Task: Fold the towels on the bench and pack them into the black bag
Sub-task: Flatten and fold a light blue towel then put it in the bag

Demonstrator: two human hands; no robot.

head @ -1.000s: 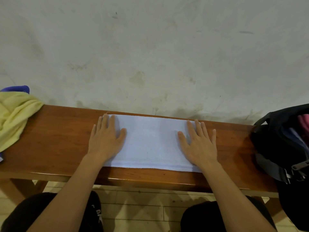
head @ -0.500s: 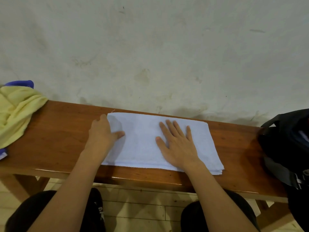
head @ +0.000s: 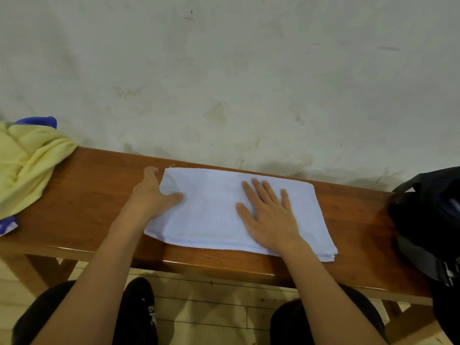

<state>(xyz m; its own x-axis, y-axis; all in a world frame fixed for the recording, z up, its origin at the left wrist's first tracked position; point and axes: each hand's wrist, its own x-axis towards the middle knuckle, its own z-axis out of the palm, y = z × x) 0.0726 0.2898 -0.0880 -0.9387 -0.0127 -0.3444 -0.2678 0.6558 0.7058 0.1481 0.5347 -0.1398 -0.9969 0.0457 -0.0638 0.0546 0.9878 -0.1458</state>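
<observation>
While the wooden table [head: 82,195] stretches wall to wall across the view, a pale blue towel [head: 211,210], already folded into several layers, lies flat at its middle, its long axis running along the table from left to right. The black bag [head: 428,220] sits at the table's end, well to the right of the right hand [head: 270,220], whose fingers lie straight and spread, pressing the towel flat. A crumpled yellow towel [head: 27,165] waits far to the left of the left hand [head: 151,195], which pinches the towel's left edge, thumb on top, other fingers hidden beneath. The step appears to be another fold: the next move likely calls for lifting that edge rightward over the pressing hand.
</observation>
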